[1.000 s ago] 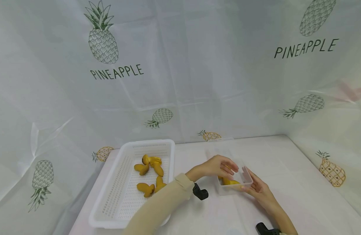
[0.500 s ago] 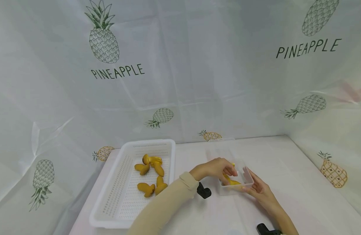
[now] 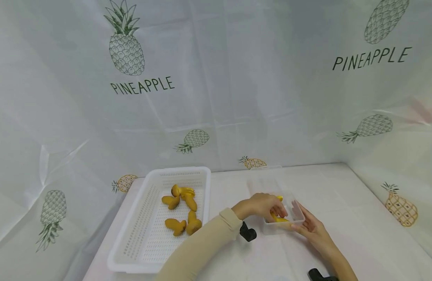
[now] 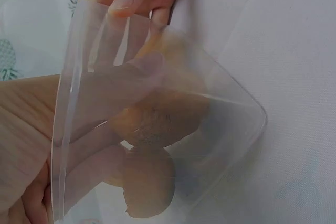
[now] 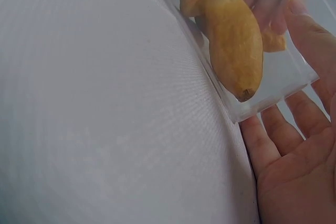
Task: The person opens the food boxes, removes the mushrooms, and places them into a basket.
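A clear plastic box [image 3: 277, 230] holds several yellow-brown mushrooms, one of them a mushroom [image 5: 233, 45] with a thick stem seen through its wall. My left hand [image 3: 266, 205] reaches down inside it. In the left wrist view, its thumb and fingers lie around a mushroom [image 4: 173, 108] behind the clear wall, and a second mushroom [image 4: 149, 182] sits just below. My right hand [image 3: 314, 230] holds the box at its right end, thumb and fingers on the end wall. The box's raised lid [image 3: 265, 181] stretches away behind.
To the left stands a white perforated basket [image 3: 138, 238] with several more mushrooms [image 3: 175, 225] in it. The white tabletop [image 3: 342, 195] meets a pineapple-print sheet [image 3: 237, 97] at the back. A black strap piece [image 3: 248, 233] shows at the left wrist.
My left hand has come down and a little right, from above the box to inside it, with its fingers closing around a mushroom. My right hand keeps its hold on the box.
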A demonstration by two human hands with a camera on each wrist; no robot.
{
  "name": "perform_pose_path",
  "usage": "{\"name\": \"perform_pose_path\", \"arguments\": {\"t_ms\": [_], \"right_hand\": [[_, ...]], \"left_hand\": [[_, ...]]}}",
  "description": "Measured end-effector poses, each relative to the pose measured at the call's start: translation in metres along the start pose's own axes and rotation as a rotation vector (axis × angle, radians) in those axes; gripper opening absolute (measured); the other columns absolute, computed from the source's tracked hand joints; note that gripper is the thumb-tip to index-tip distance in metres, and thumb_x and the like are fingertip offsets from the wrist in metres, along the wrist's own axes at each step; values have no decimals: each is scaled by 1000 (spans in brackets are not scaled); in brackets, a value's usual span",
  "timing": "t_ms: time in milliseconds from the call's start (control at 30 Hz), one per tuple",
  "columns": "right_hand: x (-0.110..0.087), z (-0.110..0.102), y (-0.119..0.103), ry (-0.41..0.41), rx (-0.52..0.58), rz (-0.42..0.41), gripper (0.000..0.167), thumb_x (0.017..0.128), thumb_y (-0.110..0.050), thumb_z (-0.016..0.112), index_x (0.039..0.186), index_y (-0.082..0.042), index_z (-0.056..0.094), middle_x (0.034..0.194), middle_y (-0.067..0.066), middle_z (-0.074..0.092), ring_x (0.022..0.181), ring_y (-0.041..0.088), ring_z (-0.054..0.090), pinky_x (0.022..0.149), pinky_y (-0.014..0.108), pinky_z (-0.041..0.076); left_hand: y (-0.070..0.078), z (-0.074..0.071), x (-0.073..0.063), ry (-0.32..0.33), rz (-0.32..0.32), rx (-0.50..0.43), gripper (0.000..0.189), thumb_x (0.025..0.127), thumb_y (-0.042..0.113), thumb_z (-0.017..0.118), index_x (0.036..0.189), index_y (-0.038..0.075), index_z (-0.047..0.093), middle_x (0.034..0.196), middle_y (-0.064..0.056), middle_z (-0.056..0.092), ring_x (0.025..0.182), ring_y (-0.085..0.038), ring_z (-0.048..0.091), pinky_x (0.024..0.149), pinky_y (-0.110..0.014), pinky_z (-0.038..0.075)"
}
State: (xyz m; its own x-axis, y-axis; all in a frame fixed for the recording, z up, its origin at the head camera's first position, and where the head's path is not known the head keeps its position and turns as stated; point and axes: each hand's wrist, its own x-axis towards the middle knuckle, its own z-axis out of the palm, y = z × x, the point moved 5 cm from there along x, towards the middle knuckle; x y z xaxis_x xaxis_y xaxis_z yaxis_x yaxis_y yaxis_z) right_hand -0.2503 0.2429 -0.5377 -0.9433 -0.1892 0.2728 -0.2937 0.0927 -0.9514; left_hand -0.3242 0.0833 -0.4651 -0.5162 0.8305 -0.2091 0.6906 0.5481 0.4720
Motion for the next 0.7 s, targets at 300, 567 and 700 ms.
{"name": "perform_pose_path", "arguments": {"t_ms": [300,567,700], "right_hand": [[-2,-1,2,-11,-6,3,76,94,6,64,158,-2,22,153,41,14,126,-3,48,93,15,47],[-2,-4,6,-9,-17,38,77,94,2,66,159,-7,24,157,34,18,126,-4,47,94,16,48],[0,-5,6,-12,-17,42,77,95,0,66,159,-7,23,158,30,19,127,-6,45,94,16,47]], "left_hand": [[1,0,-1,-8,37,-52,30,88,18,79,117,17,75,106,17,72,94,14,59,84,-9,40],[3,-4,-2,-11,110,-137,36,90,19,75,123,6,71,108,8,74,96,10,61,83,-7,44],[4,-9,-2,3,127,-175,35,91,18,73,122,4,71,111,4,73,99,9,60,86,-7,43]]}}
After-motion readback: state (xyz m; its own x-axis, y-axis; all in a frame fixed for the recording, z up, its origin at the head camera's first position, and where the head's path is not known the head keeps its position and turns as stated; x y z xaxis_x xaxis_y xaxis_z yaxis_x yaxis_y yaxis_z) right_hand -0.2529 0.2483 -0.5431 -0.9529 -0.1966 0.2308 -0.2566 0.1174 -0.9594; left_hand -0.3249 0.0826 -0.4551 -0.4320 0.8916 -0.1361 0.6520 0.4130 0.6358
